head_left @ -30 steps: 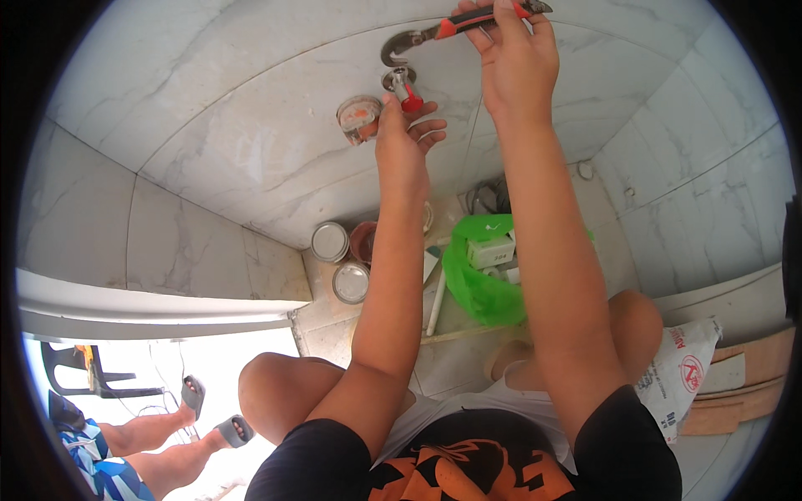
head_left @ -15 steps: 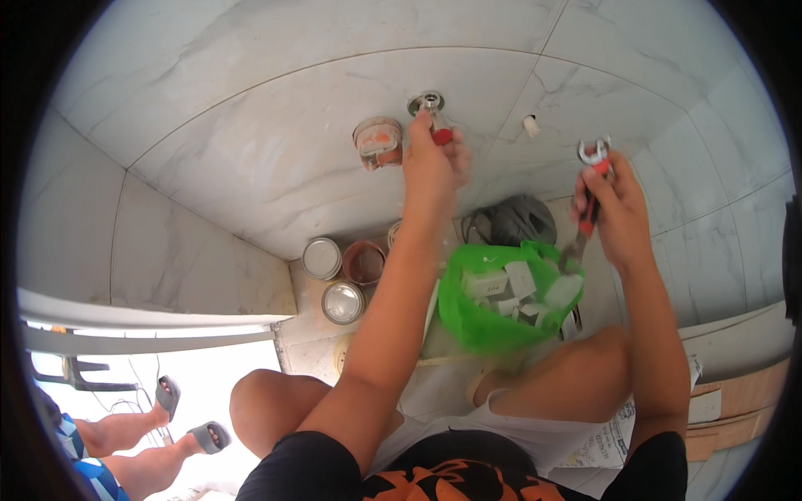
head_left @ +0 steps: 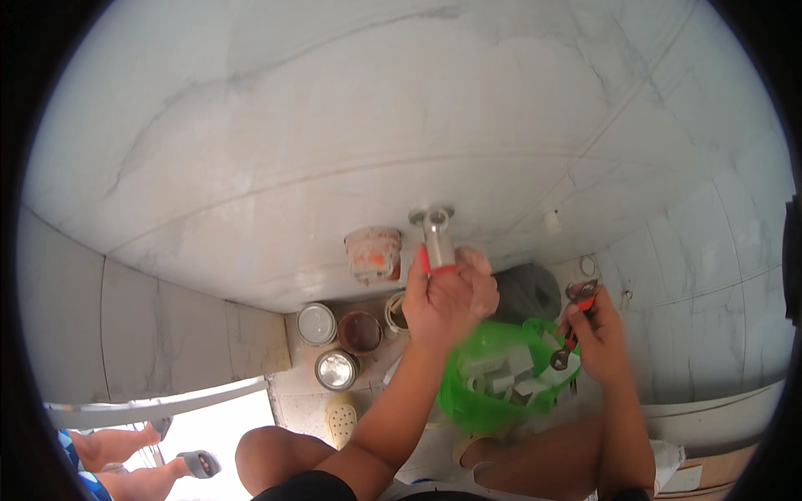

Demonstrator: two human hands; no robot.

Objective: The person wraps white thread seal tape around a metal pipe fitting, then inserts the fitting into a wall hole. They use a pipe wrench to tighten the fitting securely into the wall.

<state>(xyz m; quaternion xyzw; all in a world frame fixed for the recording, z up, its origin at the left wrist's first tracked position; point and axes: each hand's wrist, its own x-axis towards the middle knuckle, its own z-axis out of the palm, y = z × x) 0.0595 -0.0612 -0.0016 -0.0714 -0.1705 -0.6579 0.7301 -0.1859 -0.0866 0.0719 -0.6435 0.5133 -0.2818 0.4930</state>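
My left hand (head_left: pixel 451 301) is at a metal angle valve (head_left: pixel 439 238) with a red handle, which sticks out of a round hole in the marble-patterned wall. The thumb presses the red part on the left; the other fingers curl loosely at the right, smeared a little by motion. Off to the right, my right hand (head_left: pixel 597 342) is closed around a red and black double-ended wrench (head_left: pixel 587 301), held slanted above a green plastic bag (head_left: pixel 468 392). The wrench's upper jaw and lower end both show, and it is well apart from the valve.
A stained pipe stub (head_left: pixel 373 253) juts from the wall left of the valve; a white plug (head_left: pixel 552 220) sits farther right. Several cans (head_left: pixel 337 370) and a pale clog (head_left: pixel 341 420) are on the floor. White boxes (head_left: pixel 501 367) fill the bag. Another person's legs (head_left: pixel 150 476) appear lower left.
The view has tilted upward, so everything sits lower in the picture. My left hand has turned more palm-up at the valve, its fingers looser. The wrench stays in my right hand.
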